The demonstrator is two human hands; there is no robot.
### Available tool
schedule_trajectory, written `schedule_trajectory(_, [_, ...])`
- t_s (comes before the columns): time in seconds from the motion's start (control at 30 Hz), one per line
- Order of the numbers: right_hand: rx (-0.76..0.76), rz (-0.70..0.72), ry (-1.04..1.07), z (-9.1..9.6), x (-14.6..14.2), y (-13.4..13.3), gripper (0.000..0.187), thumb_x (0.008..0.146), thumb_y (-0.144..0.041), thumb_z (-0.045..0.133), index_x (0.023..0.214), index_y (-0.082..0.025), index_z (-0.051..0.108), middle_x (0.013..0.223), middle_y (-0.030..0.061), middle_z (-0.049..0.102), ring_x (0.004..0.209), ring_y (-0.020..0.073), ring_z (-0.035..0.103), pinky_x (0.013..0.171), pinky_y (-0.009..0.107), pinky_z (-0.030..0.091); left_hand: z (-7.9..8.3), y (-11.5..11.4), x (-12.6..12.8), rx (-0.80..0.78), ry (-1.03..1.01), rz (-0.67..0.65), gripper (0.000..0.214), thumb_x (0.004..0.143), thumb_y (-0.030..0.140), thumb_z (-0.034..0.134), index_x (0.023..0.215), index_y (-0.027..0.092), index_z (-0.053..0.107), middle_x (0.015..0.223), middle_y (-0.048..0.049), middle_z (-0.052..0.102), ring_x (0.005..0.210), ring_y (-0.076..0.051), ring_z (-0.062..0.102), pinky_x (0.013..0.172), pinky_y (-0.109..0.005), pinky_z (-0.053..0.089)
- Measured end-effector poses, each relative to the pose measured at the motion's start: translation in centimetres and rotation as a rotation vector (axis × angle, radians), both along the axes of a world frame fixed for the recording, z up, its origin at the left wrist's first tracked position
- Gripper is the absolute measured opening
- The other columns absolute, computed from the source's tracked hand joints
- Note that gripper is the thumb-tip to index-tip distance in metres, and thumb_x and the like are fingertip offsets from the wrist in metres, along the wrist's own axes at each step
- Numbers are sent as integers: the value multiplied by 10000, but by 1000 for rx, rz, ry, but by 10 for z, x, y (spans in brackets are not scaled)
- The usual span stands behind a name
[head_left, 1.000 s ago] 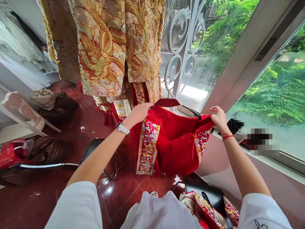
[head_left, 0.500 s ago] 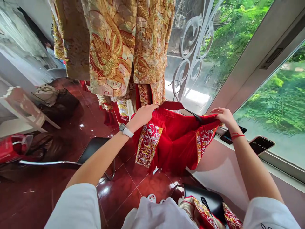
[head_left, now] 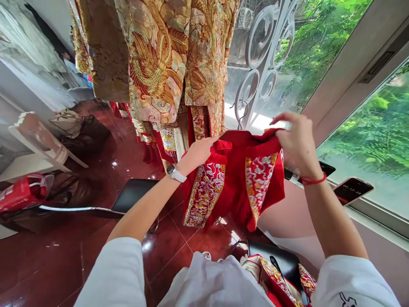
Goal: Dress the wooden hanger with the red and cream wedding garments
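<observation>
Red garment (head_left: 235,170): held up above the floor (head_left: 105,170), spread open along a dark hanger (head_left: 237,135), two embroidered panels hanging down. Work judged partway. Done: the garment's upper edge lies along the hanger, left corner drawn out to its end. Left, by judgement: the right corner, where the cloth is bunched and hides the hanger's end; whether it is fastened there cannot be told. Nor is it clear whether the hook (head_left: 244,116) rests on anything.

Relative position: the garment lies between the two hands. Left hand (head_left: 200,152) pinches its left top corner. Right hand (head_left: 297,140) touches the right top corner, fingers partly extended; firmness of grip cannot be told.

Outward: gold robes (head_left: 158,64) hang beyond; more embroidered clothes (head_left: 276,277) lie on a black chair (head_left: 289,258) below right.
</observation>
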State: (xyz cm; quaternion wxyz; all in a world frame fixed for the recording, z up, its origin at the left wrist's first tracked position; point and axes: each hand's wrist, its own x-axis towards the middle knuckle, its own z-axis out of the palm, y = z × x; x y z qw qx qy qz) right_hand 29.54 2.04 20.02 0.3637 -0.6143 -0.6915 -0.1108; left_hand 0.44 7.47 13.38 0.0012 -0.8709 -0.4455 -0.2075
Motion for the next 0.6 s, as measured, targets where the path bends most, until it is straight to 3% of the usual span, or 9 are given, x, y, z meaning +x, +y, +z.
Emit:
schedule_trajectory(0.07, [-105, 64, -41, -26, -7, -11, 481, 700, -54, 481, 1120, -149, 696, 929, 111, 677, 830, 224, 630, 811, 419, 525, -4, 4, -1, -8, -7, -34, 592, 920, -7, 350, 1494, 106, 441, 1463, -161, 575, 1294, -266, 601, 1096, -441, 489])
schedule_trajectory(0.13, [-192, 156, -88, -61, -4, -18, 634, 650, -27, 474, 1238, -194, 642, 1146, 137, 636, 1040, 281, 630, 894, 459, 531, -8, 8, 0, -24, -20, -67, 609, 921, -5, 332, 1517, 107, 394, 1499, -159, 537, 1321, -260, 576, 1113, -440, 472])
schedule_trajectory(0.23, [-237, 230, -74, -109, 7, -20, 754, 640, -17, 461, 1362, -214, 553, 1381, 140, 487, 1272, 278, 532, 1025, 446, 498, -14, 12, 3, -27, -61, -65, 602, 935, 17, 303, 1528, 108, 361, 1476, -164, 549, 1303, -259, 580, 1105, -447, 469])
schedule_trajectory(0.37, [-138, 59, -16, -138, 0, -25, 635, 774, -85, 466, 1389, -221, 549, 1286, 148, 500, 1136, 286, 569, 964, 459, 515, -23, 9, 10, 60, -76, 72, 557, 974, 135, 358, 1529, 94, 339, 1399, -213, 571, 1289, -330, 556, 1066, -527, 463])
schedule_trajectory(0.47, [-11, -120, 74, -151, -30, -39, 476, 864, -173, 465, 1311, -211, 622, 1085, 139, 556, 1034, 299, 564, 897, 470, 510, -35, 1, 15, 170, -117, 135, 565, 978, 227, 443, 1526, 136, 346, 1381, -207, 554, 1329, -358, 500, 1104, -564, 411])
schedule_trajectory(0.53, [-34, -67, 210, -166, -61, -49, 442, 902, -210, 443, 1309, -203, 615, 955, 104, 595, 908, 260, 587, 834, 415, 518, -44, -5, 18, 226, -159, 140, 582, 961, 229, 486, 1522, 155, 352, 1424, -202, 511, 1382, -360, 447, 1160, -576, 351])
schedule_trajectory(0.6, [-221, 110, 358, -189, -94, -52, 486, 926, -218, 411, 1395, -198, 536, 831, 51, 621, 731, 203, 593, 730, 335, 517, -54, -10, 20, 261, -204, 132, 614, 941, 202, 513, 1530, 185, 339, 1509, -188, 434, 1455, -359, 362, 1213, -596, 274])
